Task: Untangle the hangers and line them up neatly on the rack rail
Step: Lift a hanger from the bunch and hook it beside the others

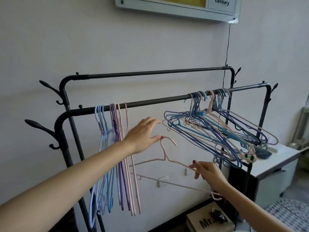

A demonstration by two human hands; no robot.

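Note:
A dark double clothes rack stands against the wall; its front rail carries the hangers. At the left, several blue, purple and pink hangers hang straight in a row. At the right, a tangled bunch of hangers sticks out sideways from the rail. A loose pink hanger is off the rail, below its middle. My right hand pinches its right shoulder. My left hand reaches out with straight fingers, its thumb touching the pink hanger's hook.
The rack's back rail is bare. Coat hooks jut from the left post. A white cabinet stands under the tangled bunch at the right. A cardboard box lies on the floor. A cable runs down the wall.

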